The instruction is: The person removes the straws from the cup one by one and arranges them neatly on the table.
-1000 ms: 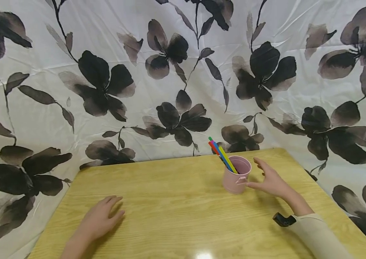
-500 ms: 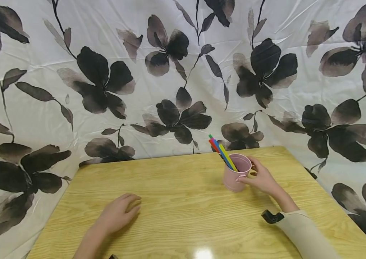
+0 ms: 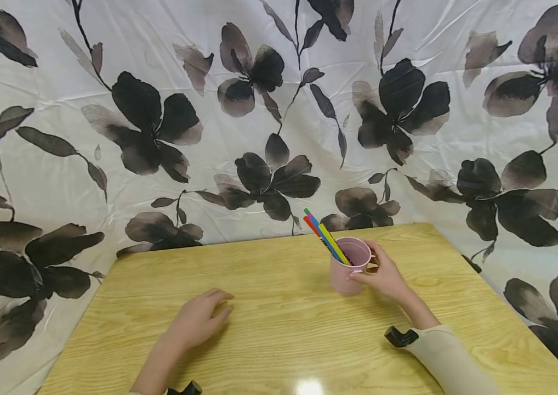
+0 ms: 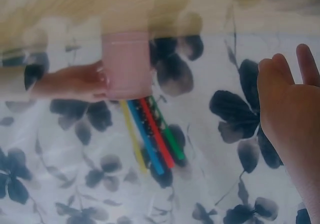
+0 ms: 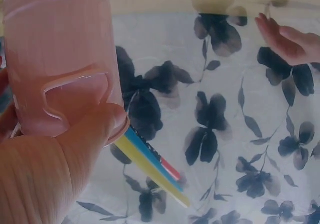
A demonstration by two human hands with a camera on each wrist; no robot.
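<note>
A small pink bucket (image 3: 347, 278) with side handles is at the right part of the table in the head view. Several coloured pens (image 3: 328, 241), among them yellow, blue, red and green, lean out of it to the left. My right hand (image 3: 385, 277) grips the bucket from its right side. In the right wrist view the thumb (image 5: 97, 126) presses near the rim beside a wire handle (image 5: 75, 79), while the other fingers reach round the far side, mostly hidden. To the left, my left hand (image 3: 200, 318) hovers low over the wood with relaxed fingers and nothing in it.
The light wooden table (image 3: 269, 329) reaches back to a white cloth (image 3: 318, 126) printed with dark flowers. Black wrist straps (image 3: 401, 336) show at the sleeves. A light glare lies at the table's front.
My right hand has come in from the right and taken hold of the bucket, which has shifted slightly left with its pens. My left hand has moved rightward over the table.
</note>
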